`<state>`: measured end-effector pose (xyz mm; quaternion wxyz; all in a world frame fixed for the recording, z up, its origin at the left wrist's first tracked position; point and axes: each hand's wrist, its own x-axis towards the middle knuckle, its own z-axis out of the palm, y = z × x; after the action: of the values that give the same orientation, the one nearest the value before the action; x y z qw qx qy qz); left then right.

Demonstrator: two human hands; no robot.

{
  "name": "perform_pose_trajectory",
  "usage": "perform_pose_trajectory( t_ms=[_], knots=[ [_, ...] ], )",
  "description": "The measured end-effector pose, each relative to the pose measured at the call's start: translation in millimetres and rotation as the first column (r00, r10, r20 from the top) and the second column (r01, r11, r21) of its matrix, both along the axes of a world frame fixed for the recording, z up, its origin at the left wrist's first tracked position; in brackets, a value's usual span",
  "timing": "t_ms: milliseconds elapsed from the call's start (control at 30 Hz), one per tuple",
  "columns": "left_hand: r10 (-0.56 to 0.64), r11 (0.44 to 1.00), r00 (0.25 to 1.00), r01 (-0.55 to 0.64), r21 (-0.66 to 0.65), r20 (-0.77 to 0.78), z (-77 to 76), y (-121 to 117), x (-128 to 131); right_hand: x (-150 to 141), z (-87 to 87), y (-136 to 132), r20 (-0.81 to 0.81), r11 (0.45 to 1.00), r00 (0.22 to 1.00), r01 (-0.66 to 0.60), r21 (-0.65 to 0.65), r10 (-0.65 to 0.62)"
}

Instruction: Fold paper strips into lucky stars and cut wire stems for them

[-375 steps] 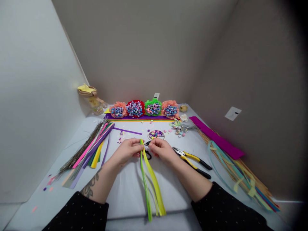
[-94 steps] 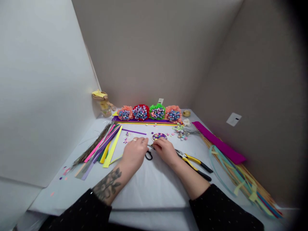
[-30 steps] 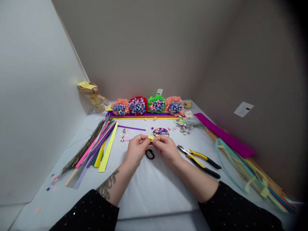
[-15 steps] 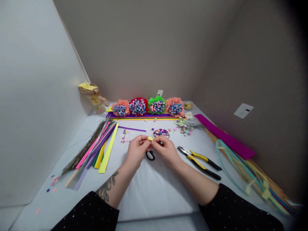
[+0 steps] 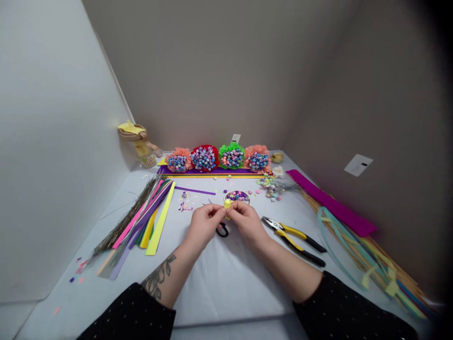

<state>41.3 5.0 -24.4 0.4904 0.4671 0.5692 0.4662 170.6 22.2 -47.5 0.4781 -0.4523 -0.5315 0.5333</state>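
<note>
My left hand [image 5: 204, 223] and my right hand [image 5: 247, 220] meet over the middle of the white table [image 5: 219, 278]. Both pinch a small folded piece of yellow paper [image 5: 227, 203] between their fingertips. Under the hands lie black-handled scissors [image 5: 222, 230], partly hidden. Just beyond the paper sits a small round dish of coloured paper stars [image 5: 237, 196].
Coloured paper strips and thin wires [image 5: 141, 217] fan out at the left. Yellow-handled pliers [image 5: 295, 233] lie to the right. More strips and a magenta sheet [image 5: 332, 205] run along the right wall. Several paper bouquets [image 5: 217, 158] line the back edge, with a jar [image 5: 139, 144] at the back left.
The long yellow-green strips from earlier are gone from my hands; a yellow strip lies on the left pile. In the last second the yellow piece between my fingertips got more compact.
</note>
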Motion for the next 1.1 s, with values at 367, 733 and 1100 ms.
perform_pose_trajectory(
  t_ms=[367, 733, 1100],
  knots=[
    [-0.017, 0.977, 0.918, 0.1, 0.191, -0.395, 7.5, -1.2, -9.4, -0.9, 3.5, -3.5, -0.044, 0.996, 0.999, -0.024, -0.082, 0.021],
    [-0.054, 0.994, 0.954, 0.079, 0.076, -0.296, 10.9, -0.8, -7.4, -2.2, 9.5, -4.7, -0.11, 0.989, 0.993, -0.067, -0.135, 0.052],
    [0.142, 0.983, 0.984, -0.128, 0.132, -0.109, 9.4, 9.9, -25.8, -2.1, 10.5, -11.4, -0.215, 0.913, 0.957, -0.258, -0.315, 0.196]
  ],
)
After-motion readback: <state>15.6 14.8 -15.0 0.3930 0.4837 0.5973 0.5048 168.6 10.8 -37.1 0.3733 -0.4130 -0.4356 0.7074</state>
